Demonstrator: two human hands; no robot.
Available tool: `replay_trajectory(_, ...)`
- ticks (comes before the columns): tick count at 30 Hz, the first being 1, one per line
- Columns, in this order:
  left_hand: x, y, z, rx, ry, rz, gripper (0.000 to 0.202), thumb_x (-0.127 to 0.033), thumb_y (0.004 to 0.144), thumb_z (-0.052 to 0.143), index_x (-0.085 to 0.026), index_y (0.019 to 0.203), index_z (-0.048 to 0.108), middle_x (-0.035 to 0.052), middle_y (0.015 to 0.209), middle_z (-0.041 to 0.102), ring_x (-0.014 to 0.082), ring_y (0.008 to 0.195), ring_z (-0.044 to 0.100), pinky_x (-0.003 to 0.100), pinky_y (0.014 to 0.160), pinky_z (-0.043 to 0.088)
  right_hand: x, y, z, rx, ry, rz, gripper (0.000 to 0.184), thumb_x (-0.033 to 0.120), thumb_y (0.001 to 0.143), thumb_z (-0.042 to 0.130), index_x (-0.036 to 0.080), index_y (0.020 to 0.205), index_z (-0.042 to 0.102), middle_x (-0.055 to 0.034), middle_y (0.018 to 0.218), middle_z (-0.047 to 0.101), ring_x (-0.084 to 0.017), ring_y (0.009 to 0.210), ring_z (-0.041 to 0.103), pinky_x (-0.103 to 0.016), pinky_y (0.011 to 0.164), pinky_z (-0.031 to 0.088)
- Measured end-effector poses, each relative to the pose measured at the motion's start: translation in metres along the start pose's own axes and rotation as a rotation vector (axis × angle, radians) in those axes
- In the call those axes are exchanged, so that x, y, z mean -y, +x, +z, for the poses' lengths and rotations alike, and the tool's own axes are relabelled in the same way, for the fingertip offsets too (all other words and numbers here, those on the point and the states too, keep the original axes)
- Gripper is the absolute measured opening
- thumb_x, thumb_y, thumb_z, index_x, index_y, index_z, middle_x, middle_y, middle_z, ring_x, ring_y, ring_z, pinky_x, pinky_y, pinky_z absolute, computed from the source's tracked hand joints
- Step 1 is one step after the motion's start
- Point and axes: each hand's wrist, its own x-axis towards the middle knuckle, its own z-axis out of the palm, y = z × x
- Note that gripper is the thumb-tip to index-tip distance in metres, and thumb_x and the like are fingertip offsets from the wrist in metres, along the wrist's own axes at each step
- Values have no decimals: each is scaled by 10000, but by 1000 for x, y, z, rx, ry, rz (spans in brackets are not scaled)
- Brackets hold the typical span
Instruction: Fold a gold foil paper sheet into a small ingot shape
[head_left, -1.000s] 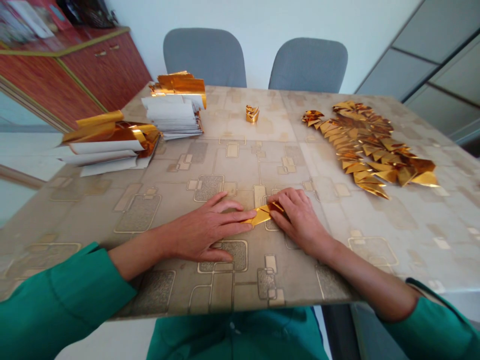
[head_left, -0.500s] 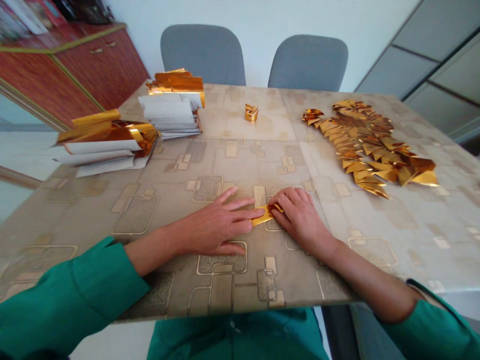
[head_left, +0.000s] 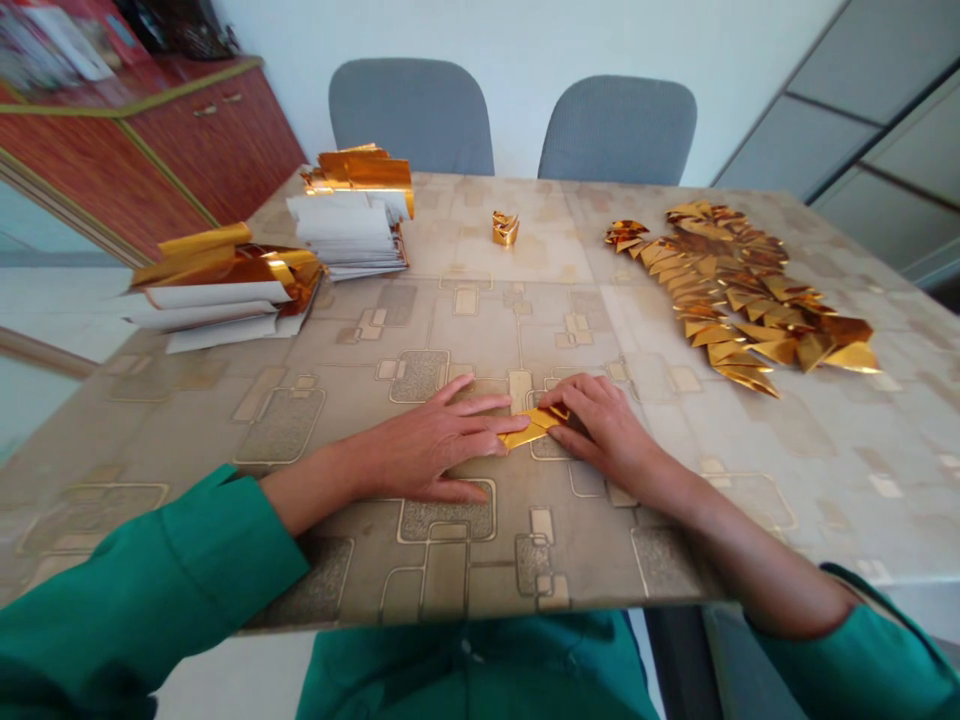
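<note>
Green sleeves [head_left: 202, 560] are reaching over the near edge of the counter [head_left: 442, 590]. The left hand [head_left: 431, 445] is lying open and flat, its extended fingertips pressing on the left end of a folded gold strip [head_left: 532, 427]. The right hand [head_left: 611, 428] is gripping the right end between thumb and bent fingers, so the strip's middle is showing between both grips, lying on the counter. Farther off, folded gold pieces [head_left: 720, 280] are spreading at right, while a loose stack [head_left: 217, 290] and a taller stack [head_left: 352, 235] are sitting at left. A small gold curl [head_left: 505, 229] is standing between them; beyond, two gray chairs [head_left: 412, 115] are facing the counter.
</note>
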Motion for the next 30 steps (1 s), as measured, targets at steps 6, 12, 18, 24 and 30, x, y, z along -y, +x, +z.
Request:
replay_trajectory(6,-1,3,5,-128,13,-5,217,-341,958,536,-220,1092,656,81,1373,595,231,1273,518,450,1125,315,-2,5,4,-60,21,59,121,275,962,524,242,991,637,-42,980,657,-212,946,562,-367,853,390)
replay_trajectory(12,-22,28,8,-311,23,-494,209,-373,912,592,-177,982,610,70,1003,642,237,975,575,390,853,470,6,7,8,-121,-110,56,83,256,896,601,251,966,646,-47,975,634,-235,934,527,-369,816,374)
replay_trajectory(18,-28,43,9,-253,25,-584,225,-371,831,679,-185,837,553,46,902,568,237,895,550,367,773,456,7,15,5,-94,-80,-34,79,160,847,597,231,881,609,-34,971,640,-217,936,521,-362,851,366)
replay_trajectory(24,-27,43,14,-342,-218,-567,141,-228,822,652,-205,859,517,6,826,624,187,757,598,303,655,444,5,18,2,-108,30,-101,111,116,830,582,217,822,538,-2,823,646,-193,862,544,-355,874,346)
replay_trajectory(30,-30,42,17,-496,-509,-580,154,-248,836,638,-210,976,584,13,861,712,176,793,666,283,675,478,11,17,1,-187,56,-143,111,114,828,584,221,836,558,-2,808,657,-189,858,563,-378,899,363)
